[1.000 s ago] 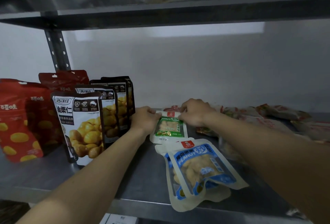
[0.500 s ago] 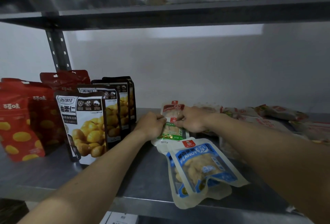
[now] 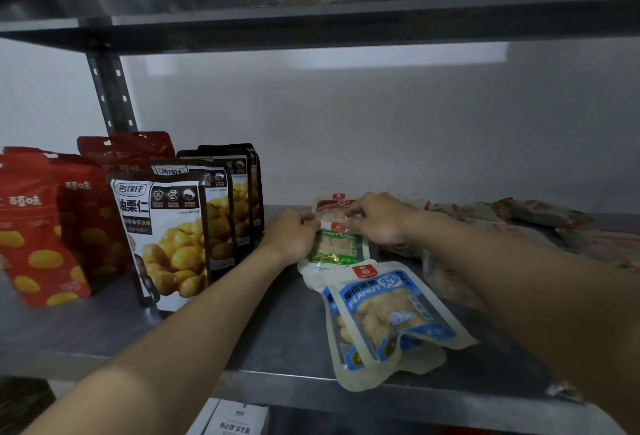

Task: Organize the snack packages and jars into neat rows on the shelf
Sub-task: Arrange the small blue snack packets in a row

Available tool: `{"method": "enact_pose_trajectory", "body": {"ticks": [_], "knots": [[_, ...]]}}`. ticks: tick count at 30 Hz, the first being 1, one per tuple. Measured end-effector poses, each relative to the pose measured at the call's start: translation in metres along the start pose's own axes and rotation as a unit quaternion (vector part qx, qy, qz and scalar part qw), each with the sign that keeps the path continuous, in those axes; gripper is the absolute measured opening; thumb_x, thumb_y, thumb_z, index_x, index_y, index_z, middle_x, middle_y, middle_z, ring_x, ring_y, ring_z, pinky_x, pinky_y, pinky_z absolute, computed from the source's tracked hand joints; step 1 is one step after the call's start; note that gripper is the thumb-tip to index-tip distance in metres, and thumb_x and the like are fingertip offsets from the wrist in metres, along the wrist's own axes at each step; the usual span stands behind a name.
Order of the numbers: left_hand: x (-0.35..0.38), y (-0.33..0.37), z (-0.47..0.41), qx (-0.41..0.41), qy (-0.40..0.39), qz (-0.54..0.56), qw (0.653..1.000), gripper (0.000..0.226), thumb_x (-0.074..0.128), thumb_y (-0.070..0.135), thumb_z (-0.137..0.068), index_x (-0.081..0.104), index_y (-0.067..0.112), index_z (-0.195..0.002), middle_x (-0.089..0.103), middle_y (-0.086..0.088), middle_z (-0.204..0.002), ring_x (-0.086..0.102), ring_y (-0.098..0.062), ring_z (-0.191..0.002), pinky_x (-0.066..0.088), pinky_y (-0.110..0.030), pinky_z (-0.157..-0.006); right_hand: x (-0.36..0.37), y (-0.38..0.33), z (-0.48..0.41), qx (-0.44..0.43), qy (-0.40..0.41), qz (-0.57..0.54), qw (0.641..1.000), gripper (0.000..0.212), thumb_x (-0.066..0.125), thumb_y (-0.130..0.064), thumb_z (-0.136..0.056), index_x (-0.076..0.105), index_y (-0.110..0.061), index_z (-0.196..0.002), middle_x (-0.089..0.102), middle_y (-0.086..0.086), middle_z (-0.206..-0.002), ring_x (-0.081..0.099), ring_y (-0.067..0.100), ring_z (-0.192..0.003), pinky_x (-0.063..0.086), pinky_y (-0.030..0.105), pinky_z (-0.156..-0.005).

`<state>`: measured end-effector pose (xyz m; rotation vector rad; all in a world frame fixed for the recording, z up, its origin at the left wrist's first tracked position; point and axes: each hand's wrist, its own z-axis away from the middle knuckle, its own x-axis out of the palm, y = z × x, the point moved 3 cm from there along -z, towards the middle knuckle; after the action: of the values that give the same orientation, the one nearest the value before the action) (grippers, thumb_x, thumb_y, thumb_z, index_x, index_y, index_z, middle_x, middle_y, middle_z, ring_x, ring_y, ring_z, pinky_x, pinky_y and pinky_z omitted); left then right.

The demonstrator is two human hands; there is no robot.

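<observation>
Two bare arms reach in over a grey metal shelf (image 3: 277, 330). The left hand (image 3: 294, 237) and the right hand (image 3: 377, 223) meet near the back of it. Both hands have curled fingers. They pinch the top edge of a small green packet (image 3: 337, 247), one hand at each top corner. The green packet lies in the middle of the shelf with its bottom end toward the front.

Right behind the green packet is a small red packet (image 3: 332, 207). It touches the fingers of the right hand, but I cannot tell if that hand grips it too.

In front of the green packet lie two blue packets (image 3: 384, 306) of peanuts, one on top of the other. The top one covers the bottom end of the green packet. They reach close to the front edge of the shelf.

On the left, black bags (image 3: 166, 237) with yellow nuts on them stand up in a row, one behind the other. Further left stand red bags (image 3: 34, 233) with yellow spots.

On the right, behind the right arm, a messy heap of packets (image 3: 519, 216) lies flat by the white wall (image 3: 381, 123).
</observation>
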<state>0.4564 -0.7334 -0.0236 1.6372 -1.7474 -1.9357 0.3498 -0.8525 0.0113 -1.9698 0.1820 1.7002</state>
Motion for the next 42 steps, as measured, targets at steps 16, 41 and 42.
{"method": "enact_pose_trajectory", "body": {"ticks": [16, 41, 42], "knots": [[-0.002, 0.01, 0.007, 0.006, -0.114, 0.095, 0.989, 0.062, 0.075, 0.028, -0.07, 0.051, 0.033, -0.126, 0.065, 0.003, -0.116, 0.064, -0.018, -0.103, 0.049, -0.042, -0.098, 0.002, 0.002, 0.004, 0.014, -0.03, 0.079, 0.996, 0.066, 0.054, -0.064, -0.086, 0.04, -0.033, -0.142, 0.056, -0.003, -0.137, 0.05, 0.021, -0.124, 0.033, 0.045, -0.109], [0.015, -0.007, -0.026, 0.018, -0.102, 0.148, 0.983, 0.046, 0.062, 0.01, -0.09, 0.05, 0.027, -0.131, 0.067, 0.002, -0.107, 0.068, -0.022, -0.095, 0.052, -0.044, -0.093, 0.008, 0.02, -0.022, -0.039, -0.02, 0.123, 0.991, 0.058, 0.031, -0.059, -0.099, 0.024, -0.036, -0.152, 0.041, 0.0, -0.152, 0.037, 0.027, -0.138, 0.015, 0.049, -0.114], [0.015, -0.006, -0.025, 0.014, -0.1, 0.146, 0.984, 0.047, 0.061, 0.011, -0.09, 0.05, 0.025, -0.134, 0.068, -0.001, -0.108, 0.069, -0.022, -0.094, 0.053, -0.043, -0.093, 0.008, 0.019, -0.022, -0.042, -0.014, 0.122, 0.992, 0.058, 0.031, -0.058, -0.099, 0.024, -0.034, -0.152, 0.042, 0.0, -0.152, 0.037, 0.027, -0.137, 0.016, 0.048, -0.114]]}}
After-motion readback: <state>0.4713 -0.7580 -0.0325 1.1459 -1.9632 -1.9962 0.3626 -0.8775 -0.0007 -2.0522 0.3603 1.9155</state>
